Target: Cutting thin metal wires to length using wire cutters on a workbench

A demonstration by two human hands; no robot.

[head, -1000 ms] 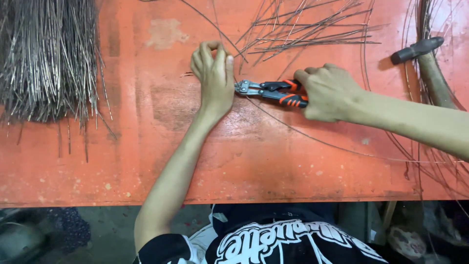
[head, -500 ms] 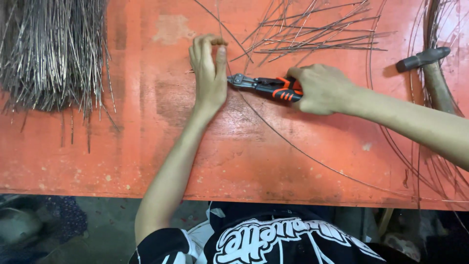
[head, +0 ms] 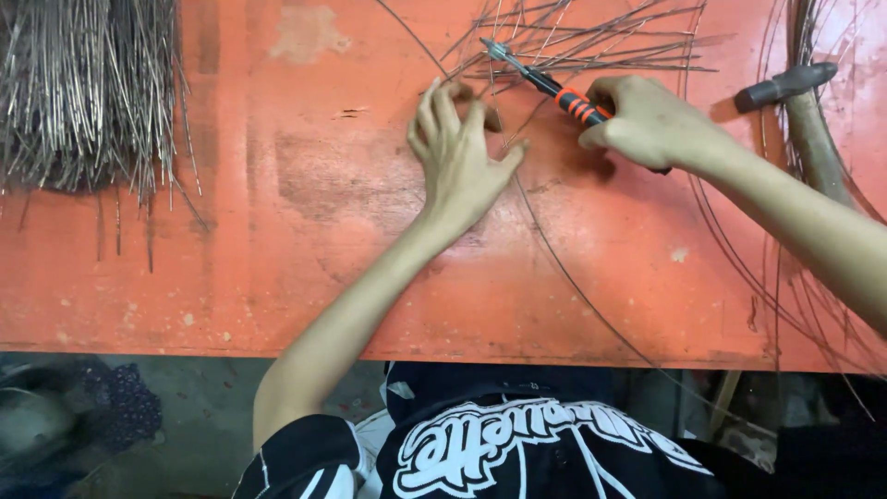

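Note:
My right hand (head: pixel 651 122) grips pliers (head: pixel 554 89) with orange and black handles, their metal jaws pointing up left into a loose pile of short cut wires (head: pixel 591 42). My left hand (head: pixel 459 159) rests flat on the orange table (head: pixel 305 240) just left of the pliers, fingers spread, fingertips near the wire pile. A long thin wire (head: pixel 573 277) runs in a curve from under my left hand down to the table's front edge.
A thick bundle of straight cut wires (head: pixel 83 92) lies at the far left. A hammer (head: pixel 799 102) lies at the right on a coil of wire (head: pixel 795 268). The table's front edge (head: pixel 370 353) runs across in front of my torso.
The pliers have swung from lying level beside my left hand to pointing up left into the loose wires. My left hand has opened, its fingers now spread.

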